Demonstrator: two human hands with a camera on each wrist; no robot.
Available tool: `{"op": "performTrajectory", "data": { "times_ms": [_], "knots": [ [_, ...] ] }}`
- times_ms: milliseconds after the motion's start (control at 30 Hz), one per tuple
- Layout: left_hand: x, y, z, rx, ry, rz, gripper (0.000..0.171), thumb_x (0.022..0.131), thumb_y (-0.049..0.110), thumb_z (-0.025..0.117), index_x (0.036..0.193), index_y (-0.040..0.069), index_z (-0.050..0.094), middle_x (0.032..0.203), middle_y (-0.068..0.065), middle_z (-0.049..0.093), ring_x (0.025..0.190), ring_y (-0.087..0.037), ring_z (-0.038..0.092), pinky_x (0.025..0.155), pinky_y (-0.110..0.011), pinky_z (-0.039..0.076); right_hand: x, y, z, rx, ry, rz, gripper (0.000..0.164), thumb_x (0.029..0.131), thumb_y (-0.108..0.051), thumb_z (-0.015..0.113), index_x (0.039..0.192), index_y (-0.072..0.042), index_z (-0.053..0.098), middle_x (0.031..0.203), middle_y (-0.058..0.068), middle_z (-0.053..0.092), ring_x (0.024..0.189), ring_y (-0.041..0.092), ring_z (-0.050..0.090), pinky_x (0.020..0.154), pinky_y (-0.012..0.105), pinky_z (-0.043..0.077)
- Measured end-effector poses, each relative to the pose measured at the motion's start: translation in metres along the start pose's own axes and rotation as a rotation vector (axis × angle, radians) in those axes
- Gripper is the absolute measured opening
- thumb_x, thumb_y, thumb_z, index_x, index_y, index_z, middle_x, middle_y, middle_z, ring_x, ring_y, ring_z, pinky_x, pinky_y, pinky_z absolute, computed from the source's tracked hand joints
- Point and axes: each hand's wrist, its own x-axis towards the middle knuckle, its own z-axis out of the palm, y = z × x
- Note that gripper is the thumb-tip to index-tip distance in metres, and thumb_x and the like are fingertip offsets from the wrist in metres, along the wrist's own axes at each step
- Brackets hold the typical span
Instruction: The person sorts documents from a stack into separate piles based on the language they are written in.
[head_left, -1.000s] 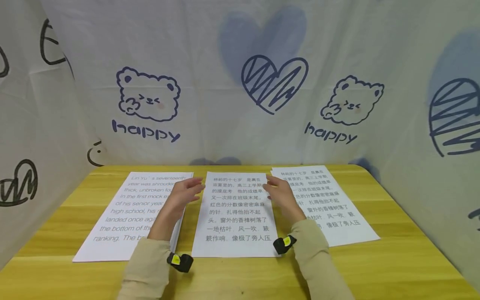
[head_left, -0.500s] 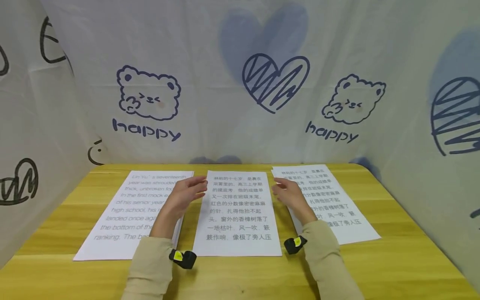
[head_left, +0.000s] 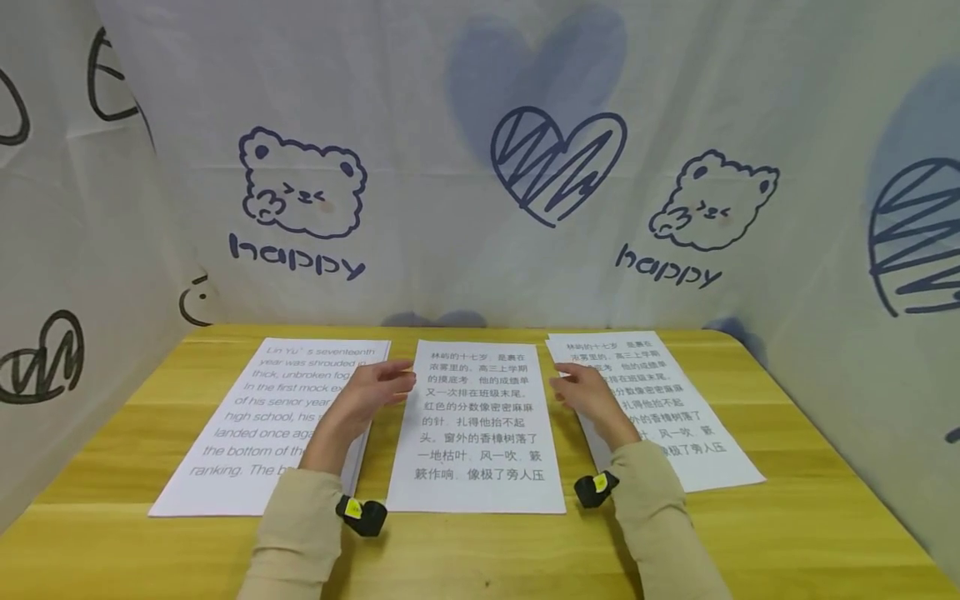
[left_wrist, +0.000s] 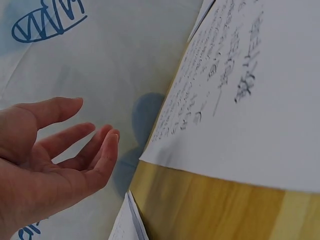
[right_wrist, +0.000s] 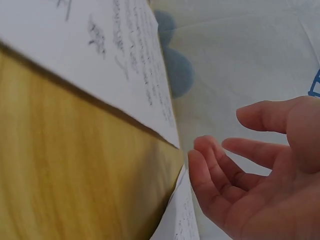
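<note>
Three sets of printed paper lie on the table. The middle sheet (head_left: 476, 425), with Chinese text, lies flat between the two hands. My left hand (head_left: 367, 396) hovers over the right side of the English-text stack (head_left: 217, 467), near the middle sheet's left edge. Above the left part of the right-hand Chinese-text stack (head_left: 697, 462) is my right hand (head_left: 592, 396). In the left wrist view the left hand (left_wrist: 65, 155) has loosely bent fingers, thumb apart, and holds nothing. The right wrist view shows the right hand (right_wrist: 265, 175) likewise relaxed and holding nothing.
The wooden table (head_left: 480, 558) meets a white cloth backdrop (head_left: 435, 233) printed with bears and hearts. Cloth walls stand at left and right too. Black devices sit on the left wrist (head_left: 362, 515) and right wrist (head_left: 596, 489).
My right hand has moved right, from the middle sheet's right edge to over the right-hand stack. The left hand has barely moved. The papers stay in place; the head view has shifted slightly.
</note>
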Motion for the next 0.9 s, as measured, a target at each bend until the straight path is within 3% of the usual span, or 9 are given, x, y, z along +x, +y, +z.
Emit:
{"op": "performTrajectory", "data": {
  "times_ms": [133, 300, 533, 733, 900],
  "knots": [
    [0.001, -0.004, -0.002, 0.025, -0.007, -0.028, 0.048, 0.098, 0.009, 0.054, 0.142, -0.006, 0.041, 0.14, -0.026, 0.044, 0.125, -0.039, 0.048, 0.106, -0.045, 0.037, 0.002, 0.005, 0.001, -0.043, -0.012, 0.039, 0.045, 0.098, -0.011, 0.053, 0.137, 0.01, 0.046, 0.108, 0.024, 0.062, 0.084, 0.026, 0.06, 0.077, 0.035, 0.053],
    [0.001, -0.009, -0.001, 0.076, -0.006, -0.054, 0.052, 0.097, 0.01, 0.056, 0.143, -0.007, 0.039, 0.139, -0.029, 0.044, 0.121, -0.039, 0.05, 0.103, -0.045, 0.04, 0.003, 0.008, 0.004, -0.05, -0.041, 0.05, 0.047, 0.097, -0.014, 0.055, 0.136, 0.01, 0.046, 0.105, 0.021, 0.062, 0.087, 0.025, 0.061, 0.076, 0.033, 0.054],
    [0.002, -0.014, 0.002, 0.171, 0.018, -0.098, 0.053, 0.096, 0.012, 0.059, 0.141, -0.006, 0.041, 0.125, -0.024, 0.055, 0.102, -0.03, 0.055, 0.086, -0.035, 0.047, 0.003, 0.012, 0.007, -0.086, -0.07, 0.067, 0.047, 0.098, -0.015, 0.054, 0.138, 0.009, 0.045, 0.121, 0.025, 0.058, 0.095, 0.028, 0.063, 0.081, 0.035, 0.054],
    [0.002, -0.02, 0.002, 0.246, 0.015, -0.113, 0.053, 0.095, 0.013, 0.059, 0.141, -0.008, 0.041, 0.126, -0.025, 0.055, 0.106, -0.031, 0.055, 0.088, -0.036, 0.045, 0.006, 0.014, 0.01, -0.135, -0.054, 0.104, 0.047, 0.098, -0.014, 0.054, 0.137, 0.01, 0.045, 0.122, 0.025, 0.058, 0.095, 0.027, 0.063, 0.08, 0.034, 0.054],
    [0.003, -0.023, 0.001, 0.301, 0.014, -0.128, 0.054, 0.094, 0.013, 0.061, 0.14, -0.009, 0.043, 0.121, -0.023, 0.056, 0.093, -0.025, 0.053, 0.082, -0.034, 0.044, 0.006, 0.015, 0.01, -0.19, -0.08, 0.095, 0.046, 0.096, -0.009, 0.053, 0.136, 0.012, 0.046, 0.126, 0.027, 0.055, 0.096, 0.029, 0.063, 0.084, 0.037, 0.052]
  ]
}}
